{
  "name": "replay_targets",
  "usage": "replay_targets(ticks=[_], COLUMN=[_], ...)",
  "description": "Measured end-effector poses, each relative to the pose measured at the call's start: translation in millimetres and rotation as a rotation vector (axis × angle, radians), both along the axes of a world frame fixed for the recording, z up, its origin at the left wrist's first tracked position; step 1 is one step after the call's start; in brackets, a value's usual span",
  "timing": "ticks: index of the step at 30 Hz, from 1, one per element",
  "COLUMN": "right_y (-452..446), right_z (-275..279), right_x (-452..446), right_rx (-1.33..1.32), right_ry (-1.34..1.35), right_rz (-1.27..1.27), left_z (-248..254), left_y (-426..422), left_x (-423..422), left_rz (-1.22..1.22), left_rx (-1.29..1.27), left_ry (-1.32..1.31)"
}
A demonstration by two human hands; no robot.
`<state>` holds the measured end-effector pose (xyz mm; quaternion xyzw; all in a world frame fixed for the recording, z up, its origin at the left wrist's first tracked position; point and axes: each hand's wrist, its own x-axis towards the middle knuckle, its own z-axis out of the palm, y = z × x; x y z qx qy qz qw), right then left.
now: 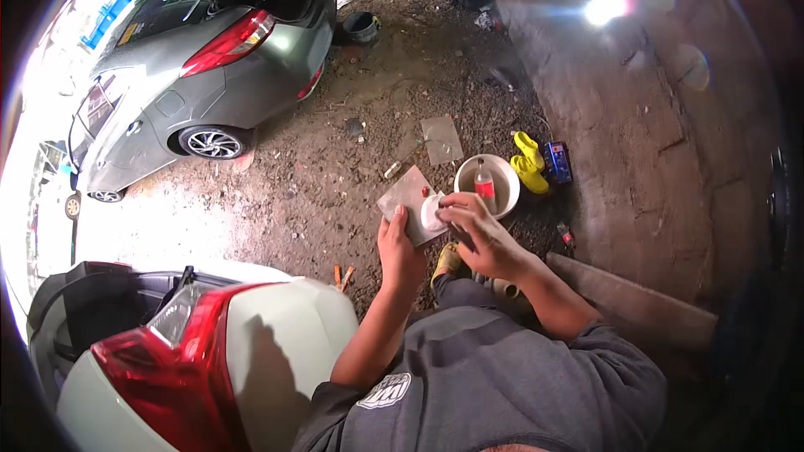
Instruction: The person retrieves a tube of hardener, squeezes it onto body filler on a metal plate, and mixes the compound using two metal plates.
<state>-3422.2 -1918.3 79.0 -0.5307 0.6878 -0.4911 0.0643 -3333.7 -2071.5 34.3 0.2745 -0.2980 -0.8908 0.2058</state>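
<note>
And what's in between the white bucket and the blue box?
Two yellow shoes lie between the white bucket and the blue box. The head view shows them.

Below the left hand (pixel 399 249), white lettering (pixel 386 391) on the dark shirt (pixel 494 372) partly reads "IWA"; remaining characters are illegible.

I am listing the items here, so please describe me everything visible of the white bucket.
The bucket is round, open-topped and white, seemingly plastic, with a brownish inside. It stands upright on the dirt ground, just beyond the right hand. A partly red bottle stands in it; yellow clogs lie beside it.
</note>
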Motion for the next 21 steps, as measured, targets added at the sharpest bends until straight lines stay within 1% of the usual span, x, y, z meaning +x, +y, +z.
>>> replay_targets(ticks=[2, 5, 6, 9, 10, 11, 12, 13, 14, 15, 17, 18, 21], right_y=[-9, -19, -21, -19, -15, -15, -21, -28, -38, -52, -85, -102, -152], right_z=[-2, -16, -24, -38, -38, -44, -37, -28, -9, 11, 42, 41, 31], right_x=[-36, -82, -98, -148, -161, -179, -196, -216, -232, -247, -274, -285, -317], right_rx=[0.035, 0.083, 0.102, 0.158, 0.293, 0.338, 0.283, 0.23, 0.267, 0.244, 0.32, 0.331, 0.361], right_ry=[0.07, 0.192, 0.209, 0.265, 0.357, 0.339, 0.334, 0.335, 0.379, 0.455, 0.606, 0.608, 0.628], right_rz=[0.014, -0.009, -0.01, -0.024, -0.096, -0.139, -0.159, -0.176, -0.204, -0.246, -0.298, -0.286, -0.266], left_z=[8, 5, 17, 5, 2, 3, 18, 10, 14, 19, 18, 19, 31], left_y=[-5, -16, -20, -37, -47, -61, -72, -83, -94, -105, -118, -127, -171], left_x=[-30, -72, -84, -117, -127, -139, -149, -161, -172, -184, -217, -231, -275], left_rz=[0.02, 0.052, 0.039, 0.048, 0.049, 0.048, 0.036, 0.032, -0.03, -0.105, -0.118, -0.124, -0.195], left_rx=[0.042, 0.024, 0.049, 0.101, 0.05, -0.005, -0.175, -0.247, -0.414, -0.584, -0.545, -0.522, -0.776], left_ry=[-0.002, -0.059, -0.072, -0.043, -0.063, -0.083, -0.049, 0.018, -0.092, -0.203, -0.081, -0.022, -0.021])
